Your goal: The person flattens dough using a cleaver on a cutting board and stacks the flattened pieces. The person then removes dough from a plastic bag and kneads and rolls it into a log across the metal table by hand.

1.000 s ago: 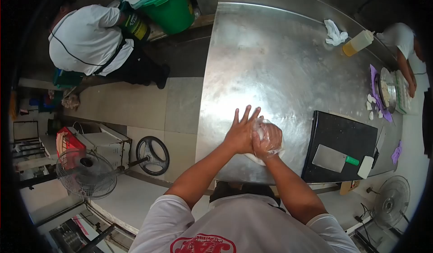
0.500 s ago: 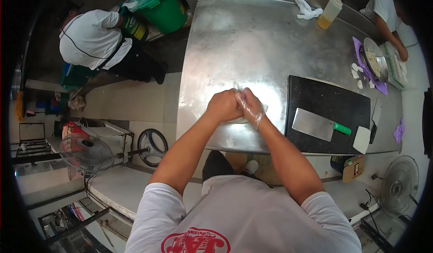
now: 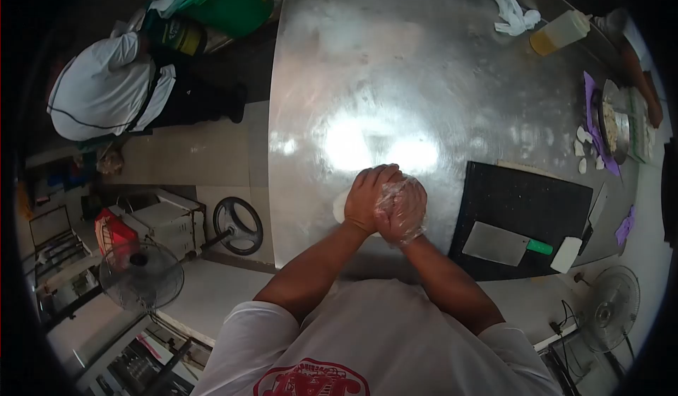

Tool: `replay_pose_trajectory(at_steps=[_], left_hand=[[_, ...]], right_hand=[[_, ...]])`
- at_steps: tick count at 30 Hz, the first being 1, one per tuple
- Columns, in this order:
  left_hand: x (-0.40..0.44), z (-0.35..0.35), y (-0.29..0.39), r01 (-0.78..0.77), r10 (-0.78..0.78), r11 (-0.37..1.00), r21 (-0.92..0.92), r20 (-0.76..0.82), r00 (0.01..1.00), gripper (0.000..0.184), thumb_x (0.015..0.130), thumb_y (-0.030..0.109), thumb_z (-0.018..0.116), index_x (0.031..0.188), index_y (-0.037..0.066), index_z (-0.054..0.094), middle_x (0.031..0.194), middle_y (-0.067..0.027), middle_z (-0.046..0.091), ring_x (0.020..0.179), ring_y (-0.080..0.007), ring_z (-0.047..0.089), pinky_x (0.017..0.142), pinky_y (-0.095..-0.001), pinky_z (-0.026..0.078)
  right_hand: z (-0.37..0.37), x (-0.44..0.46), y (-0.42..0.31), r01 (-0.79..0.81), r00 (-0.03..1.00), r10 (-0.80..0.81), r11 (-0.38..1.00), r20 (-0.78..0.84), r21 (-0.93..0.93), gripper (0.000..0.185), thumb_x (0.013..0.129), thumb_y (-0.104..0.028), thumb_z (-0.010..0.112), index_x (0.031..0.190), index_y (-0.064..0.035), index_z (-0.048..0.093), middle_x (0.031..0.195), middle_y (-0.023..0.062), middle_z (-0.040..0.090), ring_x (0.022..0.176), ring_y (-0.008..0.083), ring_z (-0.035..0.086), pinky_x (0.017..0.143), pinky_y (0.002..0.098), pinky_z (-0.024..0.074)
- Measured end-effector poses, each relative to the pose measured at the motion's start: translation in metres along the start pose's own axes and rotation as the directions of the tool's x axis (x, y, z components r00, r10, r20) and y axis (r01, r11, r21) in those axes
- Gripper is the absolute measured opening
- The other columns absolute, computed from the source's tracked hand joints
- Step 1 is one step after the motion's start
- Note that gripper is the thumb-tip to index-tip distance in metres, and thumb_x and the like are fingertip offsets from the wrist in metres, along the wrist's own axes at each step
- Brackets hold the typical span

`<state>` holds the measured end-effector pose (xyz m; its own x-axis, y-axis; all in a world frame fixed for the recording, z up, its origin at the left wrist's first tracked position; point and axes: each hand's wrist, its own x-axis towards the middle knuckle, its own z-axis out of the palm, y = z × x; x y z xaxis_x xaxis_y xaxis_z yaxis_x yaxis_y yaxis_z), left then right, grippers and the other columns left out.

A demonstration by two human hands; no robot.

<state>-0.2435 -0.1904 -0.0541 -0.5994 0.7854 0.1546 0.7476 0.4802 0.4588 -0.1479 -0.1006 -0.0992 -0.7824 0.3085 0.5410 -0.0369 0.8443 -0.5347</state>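
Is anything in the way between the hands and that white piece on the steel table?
No separate obstacle shows. The white piece peeks out beside the left hand; the right hand wears a clear plastic glove. What lies beneath them is hidden.

From where I stand, no word or number reads clearly. The white short-sleeved cloth shirt (image 3: 417,325) on the person at the table bears a red oval printed emblem (image 3: 311,380), its lettering too small and blurred. The yellow label (image 3: 191,42) on the dark round bucket (image 3: 161,29) carries marks I cannot make out.
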Motion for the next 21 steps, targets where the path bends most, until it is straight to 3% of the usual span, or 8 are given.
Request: replay_pose_trajectory(at_steps=[8,11,12,13,15,17,18,21], left_hand=[[0.050,0.010,-0.021,0.044,-0.070,0.975,-0.218,-0.113,0.991,0.052,0.081,0.025,0.067,0.130,0.010,0.061,0.148,-0.0079,0.051,0.138,-0.0265,0.045,0.111,-0.0436,0.038],[0.046,0.016,-0.023,0.040,-0.024,0.995,0.087,-0.184,0.983,0.062,0.080,0.031,0.068,0.137,0.007,0.056,0.148,-0.0129,0.049,0.144,-0.0325,0.037,0.120,-0.0496,0.027],[0.048,-0.002,-0.015,0.100,-0.102,0.994,0.048,0.043,0.994,0.064,0.081,0.035,0.068,0.137,0.008,0.055,0.151,-0.0150,0.046,0.147,-0.0359,0.033,0.120,-0.0533,0.026],[0.040,-0.021,-0.007,0.176,-0.176,0.984,0.023,0.278,0.945,0.066,0.081,0.039,0.069,0.138,0.010,0.055,0.155,-0.0171,0.042,0.149,-0.0393,0.028,0.120,-0.0569,0.026],[0.014,-0.062,-0.001,0.142,-0.130,0.990,-0.024,0.284,0.950,0.064,0.078,0.036,0.074,0.135,0.014,0.057,0.143,-0.0185,0.052,0.139,-0.0401,0.044,0.112,-0.0538,0.038],[0.002,-0.093,-0.003,0.011,0.026,0.997,-0.078,0.463,0.886,0.061,0.073,0.033,0.080,0.129,0.019,0.060,0.124,-0.0169,0.062,0.118,-0.0382,0.061,0.099,-0.0488,0.050],[-0.009,-0.094,-0.002,-0.066,0.107,0.989,-0.136,0.321,0.941,0.058,0.070,0.028,0.084,0.123,0.018,0.062,0.109,-0.0142,0.064,0.100,-0.0366,0.067,0.088,-0.0452,0.054],[-0.051,-0.093,0.010,0.178,-0.005,0.847,-0.501,0.327,0.945,0.059,0.074,0.023,0.083,0.127,0.013,0.058,0.113,-0.0188,0.060,0.103,-0.0387,0.064,0.090,-0.0447,0.053]], right_hand=[[0.008,0.086,0.026,-0.141,0.972,0.150,0.988,0.180,-0.065,0.034,0.077,-0.032,0.073,0.089,-0.0019,0.061,0.088,0.0196,0.064,0.086,0.0406,0.061,0.086,0.0523,0.0473],[0.004,0.082,0.029,-0.167,0.985,0.173,0.970,0.021,-0.176,0.043,0.093,-0.041,0.062,0.091,0.0025,0.064,0.087,0.0235,0.064,0.085,0.0450,0.061,0.084,0.0527,0.0480],[0.004,0.079,0.050,-0.159,0.986,0.166,0.968,0.020,-0.194,0.043,0.093,-0.041,0.062,0.091,0.0025,0.064,0.087,0.0235,0.064,0.085,0.0450,0.061,0.084,0.0527,0.0480],[0.004,0.070,0.075,-0.328,0.889,0.386,0.912,0.246,-0.246,0.048,0.095,-0.045,0.059,0.093,0.0025,0.065,0.087,0.0213,0.066,0.084,0.0416,0.062,0.085,0.0492,0.0489],[-0.015,0.060,0.059,-0.459,0.702,0.561,0.828,0.439,-0.323,0.053,0.098,-0.049,0.057,0.095,0.0025,0.067,0.087,0.0191,0.067,0.084,0.0382,0.064,0.085,0.0457,0.0498],[-0.076,0.083,-0.016,-0.940,0.319,0.705,0.319,0.634,0.119,0.053,0.097,-0.053,0.059,0.094,-0.0005,0.069,0.089,0.0128,0.069,0.087,0.0267,0.065,0.085,0.0385,0.0502],[-0.087,0.087,-0.062,-0.912,0.409,0.686,0.281,0.602,0.300,0.050,0.098,-0.053,0.060,0.089,-0.0041,0.066,0.085,0.0059,0.067,0.085,0.0179,0.062,0.081,0.0351,0.0492],[-0.083,0.067,-0.067,-0.861,0.507,0.698,0.434,0.505,0.264,0.045,0.098,-0.050,0.060,0.091,-0.0050,0.064,0.089,0.0124,0.068,0.086,0.0225,0.064,0.080,0.0368,0.0494]])
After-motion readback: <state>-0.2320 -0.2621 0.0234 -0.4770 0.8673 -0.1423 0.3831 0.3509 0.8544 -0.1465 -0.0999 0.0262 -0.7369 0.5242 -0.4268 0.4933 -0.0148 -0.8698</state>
